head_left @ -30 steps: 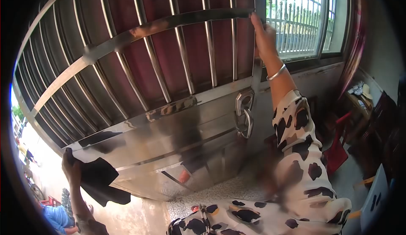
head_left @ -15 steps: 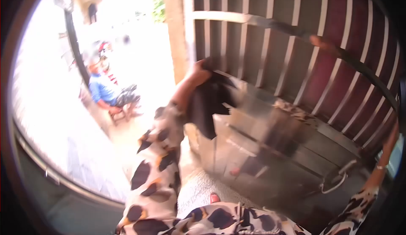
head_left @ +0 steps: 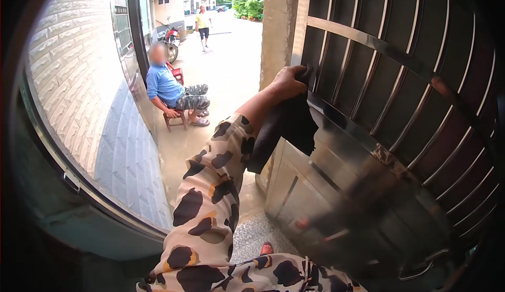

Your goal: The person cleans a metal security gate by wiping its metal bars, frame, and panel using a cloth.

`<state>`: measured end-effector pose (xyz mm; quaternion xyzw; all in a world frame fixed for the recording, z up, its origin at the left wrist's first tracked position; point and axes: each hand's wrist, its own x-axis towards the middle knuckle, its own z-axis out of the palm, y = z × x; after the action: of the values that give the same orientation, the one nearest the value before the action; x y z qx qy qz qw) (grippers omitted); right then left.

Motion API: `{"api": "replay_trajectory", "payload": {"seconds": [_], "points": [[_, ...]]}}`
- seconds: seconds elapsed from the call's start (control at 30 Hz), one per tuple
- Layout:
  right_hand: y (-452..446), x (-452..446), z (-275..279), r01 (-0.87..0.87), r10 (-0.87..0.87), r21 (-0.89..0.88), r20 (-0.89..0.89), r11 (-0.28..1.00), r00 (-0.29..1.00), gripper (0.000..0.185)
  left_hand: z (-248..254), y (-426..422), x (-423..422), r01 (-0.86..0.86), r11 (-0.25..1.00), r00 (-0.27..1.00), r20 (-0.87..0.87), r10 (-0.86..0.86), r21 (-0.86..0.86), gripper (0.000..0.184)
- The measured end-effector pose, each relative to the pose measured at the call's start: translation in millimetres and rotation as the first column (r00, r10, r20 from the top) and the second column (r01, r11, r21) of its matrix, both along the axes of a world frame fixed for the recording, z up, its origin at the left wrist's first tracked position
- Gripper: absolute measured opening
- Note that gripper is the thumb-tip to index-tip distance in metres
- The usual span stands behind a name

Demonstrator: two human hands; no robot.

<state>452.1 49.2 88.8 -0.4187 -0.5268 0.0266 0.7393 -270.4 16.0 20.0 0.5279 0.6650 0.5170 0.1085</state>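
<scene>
My left hand (head_left: 288,86) is closed on a black cloth (head_left: 286,129), which hangs down in front of the door's lower panel. The hand is at the near edge of the barred metal door (head_left: 363,39), beside the concrete post. Vertical steel bars and a curved crossbar run over the door's dark upper part. The shiny lower panel (head_left: 315,187) carries blurred reflections. A metal handle (head_left: 421,268) shows at the lower right. My right hand is out of view.
A person in a blue shirt (head_left: 164,86) sits on a small chair outside. Farther off, a person in yellow (head_left: 202,21) is on foot near a red motorcycle (head_left: 171,38). A brick wall (head_left: 68,76) stands at the left, a concrete post (head_left: 276,29) beside the door.
The view has swung left toward the outside. My right hand, earlier at the door's far edge, has left the view. My left hand still holds the black cloth at the near edge.
</scene>
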Motion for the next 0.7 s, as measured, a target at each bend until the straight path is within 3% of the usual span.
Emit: {"api": "replay_trajectory", "payload": {"seconds": [0.03,0.1,0.17,0.33,0.43,0.5,0.53,0.6,0.63,0.7], "points": [[-2.7,-3.6,0.8,-0.044,0.043,-0.019,-0.045,0.999,0.998,0.069,0.2,8.6,0.4,-0.064,0.998,0.995,-0.077,0.063,-0.018,0.061],[2.3,10.8,-0.6,0.024,-0.025,-0.027,-0.038,0.999,0.999,0.068,-16.5,36.9,-14.8,-0.021,0.997,0.998,-0.052,0.017,-0.070,0.064],[0.5,13.0,-2.1,0.027,-0.028,-0.023,-0.028,0.999,0.999,0.067,-11.1,27.8,1.4,-0.124,0.966,0.991,-0.080,0.108,-0.225,0.064],[-13.4,-11.1,-0.8,0.107,-0.107,0.002,0.076,0.994,0.991,0.066,-33.7,25.8,10.5,-0.142,0.986,0.978,-0.167,0.126,-0.085,0.061],[-19.7,-11.4,0.6,0.020,-0.019,-0.057,0.025,0.998,1.000,0.064,-46.7,24.1,13.5,-0.108,0.994,0.992,-0.064,0.107,-0.012,0.059],[-7.9,6.0,0.5,-0.004,-0.002,-0.071,-0.080,0.997,0.997,0.062,-46.7,16.7,14.7,0.038,0.996,0.972,0.228,-0.056,0.081,0.055],[1.2,28.4,-2.3,-0.001,-0.005,-0.068,-0.081,0.998,0.997,0.062,-47.0,10.4,15.8,0.042,0.996,0.972,0.227,-0.060,0.084,0.055],[22.0,80.6,-11.5,0.054,-0.057,-0.147,-0.012,0.988,0.998,0.062,-44.3,-5.6,16.7,0.169,0.983,0.902,0.391,-0.184,0.073,0.050],[17.9,65.8,-10.9,0.054,-0.056,-0.153,-0.011,0.987,0.998,0.062,-42.4,-10.4,17.8,0.168,0.984,0.902,0.393,-0.181,0.067,0.050],[-5.0,2.3,-2.2,0.073,-0.074,0.024,0.057,0.997,0.996,0.063,-39.1,-15.8,20.2,0.137,0.980,0.944,0.282,-0.173,0.142,0.046]]}}
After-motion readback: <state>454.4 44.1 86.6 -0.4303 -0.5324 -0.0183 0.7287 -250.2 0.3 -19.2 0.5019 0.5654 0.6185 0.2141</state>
